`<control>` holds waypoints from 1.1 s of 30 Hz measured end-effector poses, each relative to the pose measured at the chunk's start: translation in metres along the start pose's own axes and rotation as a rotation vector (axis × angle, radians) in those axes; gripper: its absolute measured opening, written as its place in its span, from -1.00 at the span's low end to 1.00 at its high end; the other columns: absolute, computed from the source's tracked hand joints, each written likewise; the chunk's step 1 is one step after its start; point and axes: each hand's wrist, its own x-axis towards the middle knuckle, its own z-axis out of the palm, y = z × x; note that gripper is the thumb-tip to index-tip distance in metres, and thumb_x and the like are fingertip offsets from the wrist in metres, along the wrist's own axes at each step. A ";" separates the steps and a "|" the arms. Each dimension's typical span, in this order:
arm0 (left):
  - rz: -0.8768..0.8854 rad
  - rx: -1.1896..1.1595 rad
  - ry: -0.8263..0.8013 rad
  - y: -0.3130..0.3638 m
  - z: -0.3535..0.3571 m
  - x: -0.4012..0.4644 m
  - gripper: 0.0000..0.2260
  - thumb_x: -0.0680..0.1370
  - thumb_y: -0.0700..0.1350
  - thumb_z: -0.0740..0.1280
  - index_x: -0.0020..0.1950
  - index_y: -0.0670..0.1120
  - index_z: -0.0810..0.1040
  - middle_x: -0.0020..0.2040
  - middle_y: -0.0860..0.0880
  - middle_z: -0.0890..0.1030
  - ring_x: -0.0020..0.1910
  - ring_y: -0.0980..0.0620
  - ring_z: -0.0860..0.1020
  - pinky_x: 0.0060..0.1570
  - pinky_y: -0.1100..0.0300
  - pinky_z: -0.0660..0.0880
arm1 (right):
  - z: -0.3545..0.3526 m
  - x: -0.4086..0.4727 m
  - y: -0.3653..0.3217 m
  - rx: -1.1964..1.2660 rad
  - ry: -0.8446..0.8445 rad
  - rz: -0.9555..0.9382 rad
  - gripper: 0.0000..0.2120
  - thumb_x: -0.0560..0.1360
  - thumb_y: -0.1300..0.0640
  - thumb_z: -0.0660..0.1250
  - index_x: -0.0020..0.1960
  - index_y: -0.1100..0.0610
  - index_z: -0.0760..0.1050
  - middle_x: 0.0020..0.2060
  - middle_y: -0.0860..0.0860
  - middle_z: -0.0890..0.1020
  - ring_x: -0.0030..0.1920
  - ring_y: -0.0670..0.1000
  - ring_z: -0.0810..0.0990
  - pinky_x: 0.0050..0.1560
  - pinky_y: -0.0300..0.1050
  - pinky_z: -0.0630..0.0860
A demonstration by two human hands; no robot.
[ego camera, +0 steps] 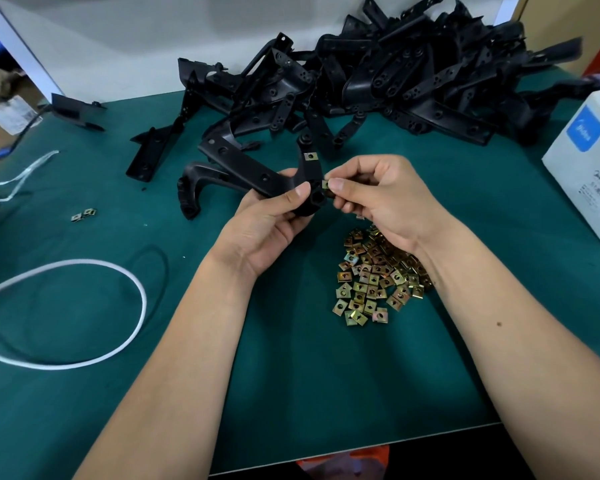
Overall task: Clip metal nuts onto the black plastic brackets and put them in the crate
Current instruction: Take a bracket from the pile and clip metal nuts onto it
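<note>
While the left hand (274, 216) grips the bracket (257, 174) above the table (291, 375), right hand (371, 195) pinches a nut (325, 184) at its end tab. Best: square it, push fully home. One nut (310, 156) already on; crate unseen.

2 bare hands (274, 223); 1 white cardboard box (586, 161) at 3 o'clock; 2 stray brass-coloured metal clip nuts (84, 214) at 9 o'clock; 1 white cord loop (84, 306).
</note>
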 end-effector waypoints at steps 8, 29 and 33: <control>-0.043 0.048 -0.077 0.002 -0.001 -0.001 -0.59 0.48 -0.26 0.42 0.32 -0.16 0.48 -0.01 -0.05 0.68 -0.09 0.07 0.66 -0.11 0.22 0.62 | -0.009 -0.003 -0.008 -0.001 -0.096 0.046 -0.71 0.53 0.38 0.44 0.11 0.15 0.40 -0.26 0.05 0.64 -0.29 0.00 0.58 -0.34 -0.26 0.45; 0.083 -0.001 -0.016 -0.007 0.005 0.002 -0.78 0.47 -0.25 0.43 0.05 -0.05 0.53 -0.06 -0.02 0.72 -0.08 0.07 0.69 -0.13 0.22 0.61 | -0.003 0.000 -0.003 0.104 0.011 0.109 -0.96 0.61 0.25 0.39 0.02 0.24 0.57 -0.28 0.06 0.65 -0.30 -0.03 0.61 -0.29 -0.27 0.52; 0.112 -0.016 -0.005 -0.008 0.001 0.005 -0.79 0.59 -0.36 0.33 0.10 -0.07 0.48 0.02 -0.09 0.69 -0.02 0.00 0.69 -0.08 0.15 0.63 | 0.000 0.001 0.000 0.031 0.054 0.062 -0.85 0.65 0.24 0.33 -0.02 0.26 0.65 -0.26 0.08 0.65 -0.28 -0.01 0.62 -0.29 -0.24 0.52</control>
